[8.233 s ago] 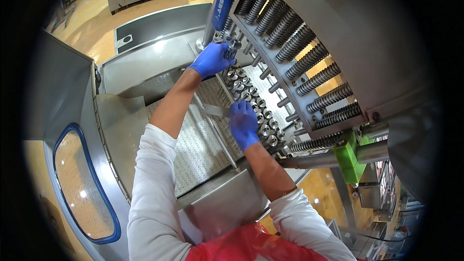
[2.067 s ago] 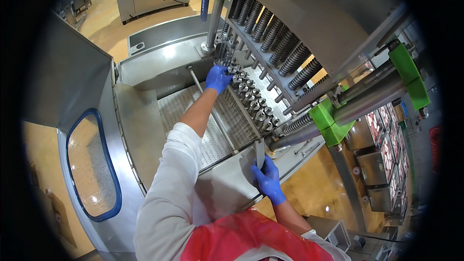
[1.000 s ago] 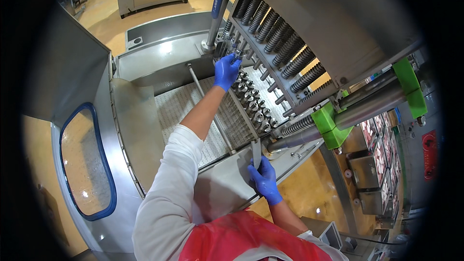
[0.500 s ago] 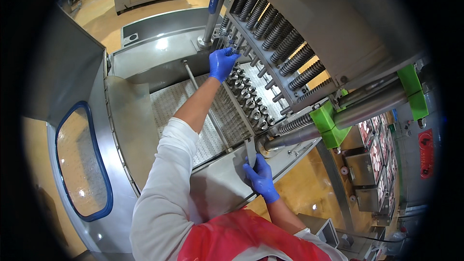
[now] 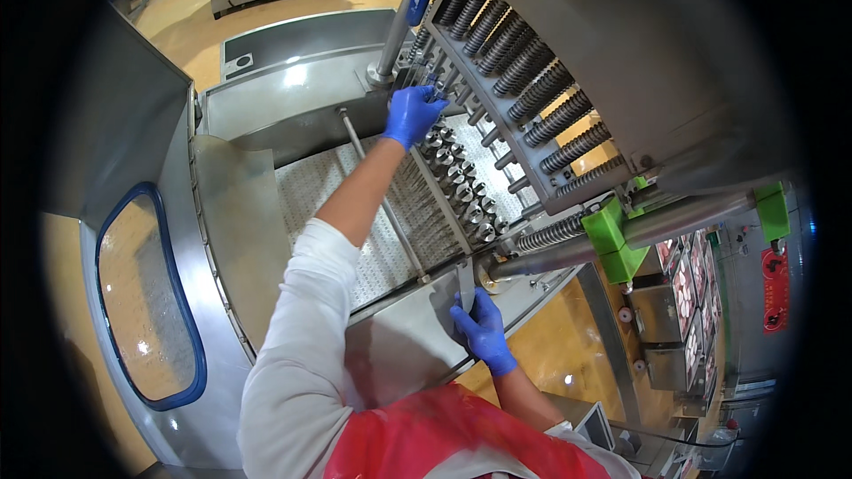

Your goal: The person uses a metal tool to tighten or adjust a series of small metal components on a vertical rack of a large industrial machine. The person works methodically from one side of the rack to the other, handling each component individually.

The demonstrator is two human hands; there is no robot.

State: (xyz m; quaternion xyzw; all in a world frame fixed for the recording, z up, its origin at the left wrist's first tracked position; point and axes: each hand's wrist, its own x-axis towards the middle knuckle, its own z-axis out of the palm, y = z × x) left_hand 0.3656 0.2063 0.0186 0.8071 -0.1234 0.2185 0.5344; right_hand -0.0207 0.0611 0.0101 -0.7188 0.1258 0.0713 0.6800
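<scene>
Strip point(image 5: 466, 282) of flat grey metal

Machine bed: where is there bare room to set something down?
Bare: the perforated plate between the curved sheet and metal rod, though the left forearm crosses part; also the far steel ledge, left of the upright post. Crowded: the metal cylinders beside the spring rack, the left hand near their far end.

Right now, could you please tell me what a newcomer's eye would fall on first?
Probably the many dark coil springs at upper right. Then the blue-gloved left hand at upper centre, near the metal cylinders, and the right hand lower down, holding a flat metal piece.
</scene>
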